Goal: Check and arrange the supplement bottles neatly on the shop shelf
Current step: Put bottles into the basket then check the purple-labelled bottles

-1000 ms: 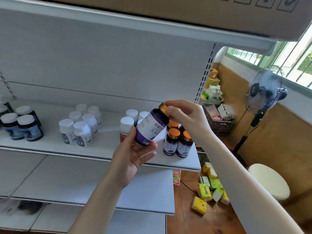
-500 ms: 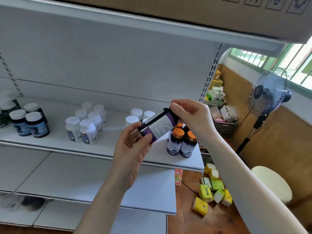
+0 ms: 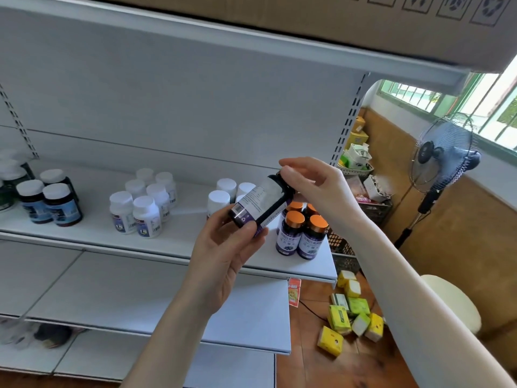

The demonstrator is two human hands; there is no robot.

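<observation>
The dark purple-labelled bottle (image 3: pixel 258 204) is held tilted in the air in front of the shelf (image 3: pixel 92 233), just left of the standing orange-capped bottles (image 3: pixel 302 236). The left hand (image 3: pixel 223 256) curls its fingers around the bottle's base. The right hand (image 3: pixel 316 186) pinches its cap end.

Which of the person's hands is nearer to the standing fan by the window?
Right. The right hand grips the top of the held bottle, on the side toward the fan; the left hand holds its base, lower and farther left.
</observation>
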